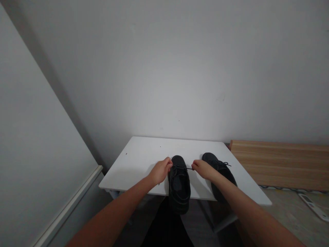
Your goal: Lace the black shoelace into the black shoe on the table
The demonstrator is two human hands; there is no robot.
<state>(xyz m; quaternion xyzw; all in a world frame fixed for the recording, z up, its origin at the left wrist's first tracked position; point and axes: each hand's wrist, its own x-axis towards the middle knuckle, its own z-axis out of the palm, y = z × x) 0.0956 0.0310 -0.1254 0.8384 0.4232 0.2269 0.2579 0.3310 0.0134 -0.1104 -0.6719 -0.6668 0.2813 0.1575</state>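
- No text, label, brand, number or sign can be read anywhere in view.
- The black shoes (179,185) show no legible marking.
- The white plastic device (312,207) on the floor, beyond the right corner of the tabletop (144,161), is too small and blurred to tell.

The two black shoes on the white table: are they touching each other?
Apart. The head view shows white tabletop between the central black shoe and the other black shoe.

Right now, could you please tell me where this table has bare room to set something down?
Most room lies on the white tabletop left of the left hand, up to the table's edge. A narrower strip runs behind the black shoe and the second shoe. The middle is crowded: the right hand holds the black lace between the shoes.
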